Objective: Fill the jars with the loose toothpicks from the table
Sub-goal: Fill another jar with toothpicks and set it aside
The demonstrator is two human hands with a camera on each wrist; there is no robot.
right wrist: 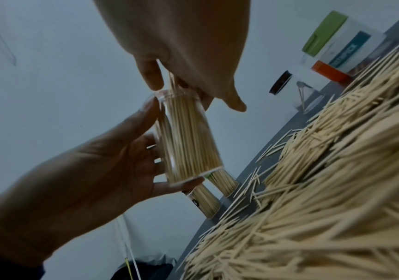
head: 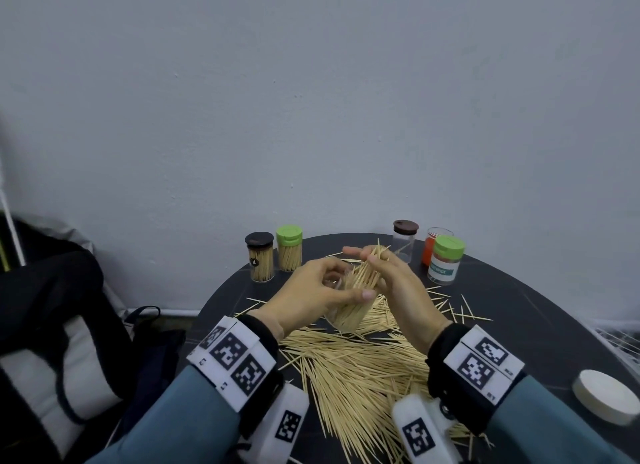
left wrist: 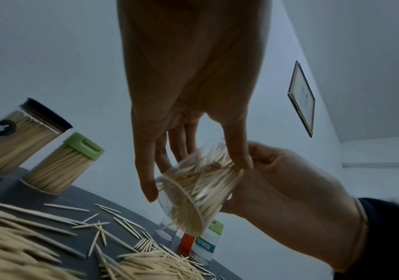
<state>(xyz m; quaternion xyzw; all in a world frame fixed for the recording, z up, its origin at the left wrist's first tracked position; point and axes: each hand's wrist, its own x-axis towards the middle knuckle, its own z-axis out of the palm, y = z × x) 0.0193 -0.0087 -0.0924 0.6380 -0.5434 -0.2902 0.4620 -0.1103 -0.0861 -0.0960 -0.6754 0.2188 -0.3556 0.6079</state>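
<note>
A plain grey wall [head: 311,100] stands behind the round dark tabletop [head: 519,308]. The left hand [head: 311,290] wraps its grip round a clear jar [right wrist: 184,136], held up over the loose toothpicks [head: 363,370] and tilted, mouth pointing up and away. The jar is half hidden by fingers. The right hand [head: 398,283] pinches a bunch of toothpicks [head: 375,256] at the jar's mouth. Other jars stand near the far edge.

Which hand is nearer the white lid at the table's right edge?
Right. The right hand feeds toothpicks into the clear jar at table centre, on the white lid's side. The left hand grips that jar, farther away.
</note>
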